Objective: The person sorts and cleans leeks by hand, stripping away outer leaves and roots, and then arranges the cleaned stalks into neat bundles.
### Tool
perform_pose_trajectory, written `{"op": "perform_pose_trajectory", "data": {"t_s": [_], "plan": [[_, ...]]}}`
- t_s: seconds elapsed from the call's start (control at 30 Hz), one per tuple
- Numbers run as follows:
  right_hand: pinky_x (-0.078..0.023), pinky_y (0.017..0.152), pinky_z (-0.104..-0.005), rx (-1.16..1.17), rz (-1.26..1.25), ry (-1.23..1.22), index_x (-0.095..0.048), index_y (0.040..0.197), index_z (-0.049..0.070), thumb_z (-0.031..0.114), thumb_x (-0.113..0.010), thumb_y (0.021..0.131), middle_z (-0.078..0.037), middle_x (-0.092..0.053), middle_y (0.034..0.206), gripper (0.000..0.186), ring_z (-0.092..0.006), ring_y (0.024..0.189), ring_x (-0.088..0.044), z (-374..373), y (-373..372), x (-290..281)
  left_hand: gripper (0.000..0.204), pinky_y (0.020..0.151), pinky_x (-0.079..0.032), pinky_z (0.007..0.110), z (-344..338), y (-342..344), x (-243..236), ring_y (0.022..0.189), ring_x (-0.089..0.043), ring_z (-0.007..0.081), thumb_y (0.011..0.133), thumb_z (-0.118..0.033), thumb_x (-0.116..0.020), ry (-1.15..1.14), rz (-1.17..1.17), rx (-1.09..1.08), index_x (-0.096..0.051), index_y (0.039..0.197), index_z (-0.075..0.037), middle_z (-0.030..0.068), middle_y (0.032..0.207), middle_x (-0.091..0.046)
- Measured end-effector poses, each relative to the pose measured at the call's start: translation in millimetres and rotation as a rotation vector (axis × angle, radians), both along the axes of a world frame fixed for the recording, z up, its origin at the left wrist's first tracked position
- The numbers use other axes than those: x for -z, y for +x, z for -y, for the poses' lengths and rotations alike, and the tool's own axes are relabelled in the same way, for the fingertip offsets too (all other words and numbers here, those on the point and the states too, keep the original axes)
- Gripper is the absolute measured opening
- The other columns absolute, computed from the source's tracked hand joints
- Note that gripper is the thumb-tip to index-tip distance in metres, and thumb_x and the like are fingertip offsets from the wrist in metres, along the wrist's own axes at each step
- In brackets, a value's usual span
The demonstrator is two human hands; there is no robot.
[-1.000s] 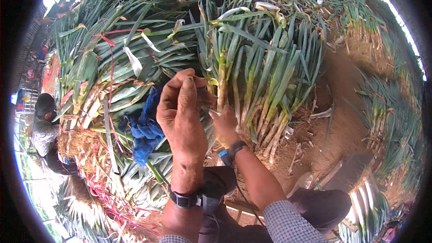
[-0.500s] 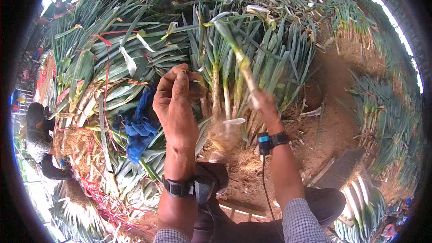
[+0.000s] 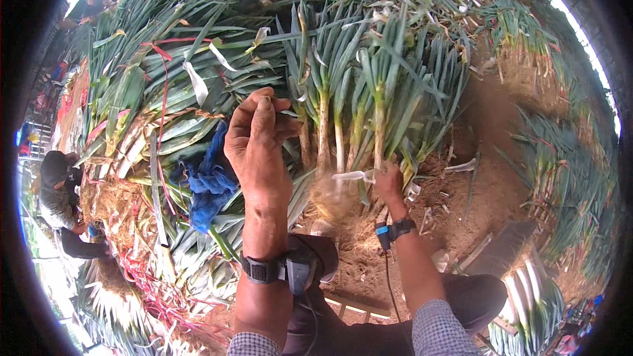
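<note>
My left hand [image 3: 262, 133] is raised in front of the leek piles with thumb and fingers pinched together; I cannot make out what, if anything, they hold. To its right, my right hand [image 3: 390, 181] is closed on the lower white stem of a leek [image 3: 380, 118], which stands roughly upright with green leaves spreading upward. A pale strip of peel [image 3: 349, 176] lies across beside that hand. More leeks [image 3: 323, 112] stand behind and between my hands, and blurred pale roots [image 3: 333, 201] are below them.
A large heap of leeks [image 3: 132, 92] with red ties fills the left, beside a crumpled blue cloth [image 3: 210, 188]. A crouching person [image 3: 62, 204] is at far left. Brown soil [image 3: 488, 171] and further bundles [image 3: 554, 171] lie right, a white-stemmed bundle [image 3: 531, 296] lower right.
My right hand went rightward with a tilted, motion-blurred leek, then back slightly left, and the leek in it is now more upright. My left hand stays pinched, only slightly shifted.
</note>
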State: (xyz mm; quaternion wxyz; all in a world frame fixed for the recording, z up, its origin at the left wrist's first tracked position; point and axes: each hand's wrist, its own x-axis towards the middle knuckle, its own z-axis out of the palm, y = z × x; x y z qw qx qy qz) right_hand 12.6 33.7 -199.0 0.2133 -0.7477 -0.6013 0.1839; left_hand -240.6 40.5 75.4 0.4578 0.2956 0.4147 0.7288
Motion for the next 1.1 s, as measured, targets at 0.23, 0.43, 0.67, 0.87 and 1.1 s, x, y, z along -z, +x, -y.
{"op": "perform_pose_trajectory", "data": {"t_s": [0.23,0.43,0.67,0.87,1.1], "plan": [[-0.052,0.078,-0.0445,-0.087,-0.248,-0.066,-0.064,0.092,-0.006,0.039,-0.071,0.082,-0.025,-0.067,0.092,0.046,-0.0403,0.089,-0.065,-32,-129,22,0.02,0.062,-0.052,0.026,4,-3,-5,0.068,-0.062,0.0136,0.097,-0.016,-0.058,0.0,-0.072,0.007,-0.061,0.111,-0.002,0.0084,0.094,-0.066],[-0.052,0.082,-0.0482,-0.119,-0.1,-0.218,-0.063,0.102,-0.003,0.048,-0.07,0.079,-0.027,-0.065,0.099,0.057,-0.0421,0.094,-0.064,-60,-146,27,0.022,0.064,-0.052,0.026,2,11,-6,0.071,-0.061,0.0138,0.097,-0.017,-0.057,-0.035,-0.073,0.031,-0.06,0.112,-0.001,0.0085,0.095,-0.065],[-0.051,0.056,-0.0356,0.034,-0.999,0.045,-0.061,0.099,-0.002,0.025,-0.066,0.084,-0.004,-0.057,0.069,0.031,-0.0177,0.065,-0.061,-67,-56,-34,0.024,0.063,-0.051,0.026,4,1,-6,0.068,-0.062,0.0151,0.097,-0.017,-0.058,-0.059,-0.08,0.02,-0.06,0.113,0.0,0.0093,0.095,-0.066],[-0.048,0.059,-0.0339,-0.024,-0.547,0.295,-0.06,0.1,-0.003,0.02,-0.066,0.084,-0.008,-0.063,0.077,0.029,-0.017,0.068,-0.059,-47,-19,-78,0.021,0.062,-0.051,0.025,1,10,-2,0.068,-0.063,0.0147,0.096,-0.016,-0.06,-0.016,-0.025,0.058,-0.062,0.11,-0.001,0.009,0.094,-0.067],[-0.05,0.063,-0.0441,-0.254,-0.505,0.049,-0.062,0.085,-0.002,0.032,-0.066,0.084,-0.016,-0.066,0.075,0.034,-0.0284,0.068,-0.064,2,-54,-1,0.022,0.061,-0.051,0.024,2,52,5,0.068,-0.063,0.0125,0.097,-0.016,-0.059,-0.042,-0.027,0.144,-0.061,0.113,-0.002,0.0077,0.093,-0.068]]}}
